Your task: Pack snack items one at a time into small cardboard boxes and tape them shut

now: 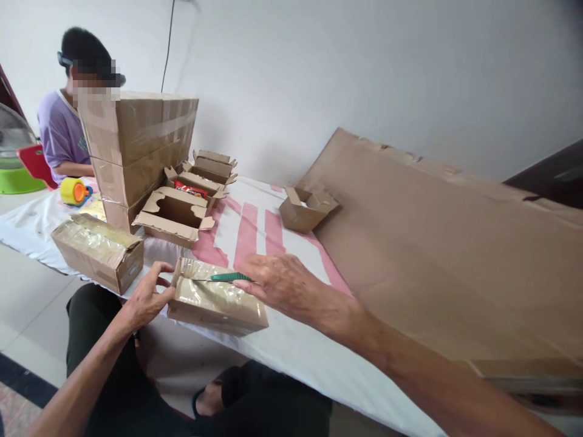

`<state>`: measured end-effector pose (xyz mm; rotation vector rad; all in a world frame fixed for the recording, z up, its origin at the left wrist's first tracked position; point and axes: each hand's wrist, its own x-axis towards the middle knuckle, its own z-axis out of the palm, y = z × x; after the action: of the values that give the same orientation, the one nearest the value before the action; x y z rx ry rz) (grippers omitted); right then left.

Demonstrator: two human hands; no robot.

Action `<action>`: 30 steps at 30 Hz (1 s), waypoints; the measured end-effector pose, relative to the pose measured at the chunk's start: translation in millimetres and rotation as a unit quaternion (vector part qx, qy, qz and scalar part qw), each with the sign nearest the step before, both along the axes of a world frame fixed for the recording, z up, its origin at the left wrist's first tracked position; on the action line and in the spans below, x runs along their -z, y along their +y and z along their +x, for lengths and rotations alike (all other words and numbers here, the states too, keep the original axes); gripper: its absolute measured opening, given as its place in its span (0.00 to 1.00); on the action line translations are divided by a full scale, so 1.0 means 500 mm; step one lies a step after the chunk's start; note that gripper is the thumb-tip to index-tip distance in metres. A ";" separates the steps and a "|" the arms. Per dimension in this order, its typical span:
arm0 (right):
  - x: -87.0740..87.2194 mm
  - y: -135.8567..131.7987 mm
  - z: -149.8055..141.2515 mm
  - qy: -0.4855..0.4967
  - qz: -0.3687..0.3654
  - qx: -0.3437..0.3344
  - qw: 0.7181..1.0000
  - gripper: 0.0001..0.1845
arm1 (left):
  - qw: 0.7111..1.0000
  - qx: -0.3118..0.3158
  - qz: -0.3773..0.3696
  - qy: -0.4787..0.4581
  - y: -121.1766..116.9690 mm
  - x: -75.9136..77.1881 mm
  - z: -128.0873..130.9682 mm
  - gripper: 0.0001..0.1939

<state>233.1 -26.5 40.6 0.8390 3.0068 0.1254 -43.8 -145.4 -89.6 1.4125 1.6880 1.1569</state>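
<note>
A taped cardboard box [218,308] lies at the table's front edge, clear shiny tape along its top. My left hand [148,294] grips the box's left end, thumb at the front and fingers toward the back. In my right hand [277,279] is a green-handled knife [230,277], its thin blade pointing left over the taped top near the left end. Whether the blade has gone into the tape, I cannot tell. Just left of my left hand sits a second taped box [98,249].
Behind stand open small boxes [175,212], one with a red packet [190,189], and a tall stack of taped boxes [141,145]. Another open box [305,209] stands beside a large cardboard sheet [446,243]. A yellow tape dispenser [73,191] lies near a seated person [64,130].
</note>
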 end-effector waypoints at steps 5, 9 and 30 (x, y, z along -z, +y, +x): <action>-0.024 0.015 0.065 0.197 -0.079 -0.003 0.977 0.19 | 0.998 0.002 0.058 0.019 0.007 0.005 0.008 0.09; -0.006 0.006 0.092 0.333 -0.131 0.049 0.932 0.20 | 0.991 0.026 0.090 0.096 0.013 -0.003 -0.001 0.11; 0.040 0.020 0.019 0.245 -0.155 -0.023 0.957 0.14 | 0.990 0.127 -0.007 -0.052 0.066 -0.026 -0.042 0.21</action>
<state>242.6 -16.4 20.5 0.8703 3.3478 -0.6319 -65.0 -112.3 -76.8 1.4830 1.3955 1.0528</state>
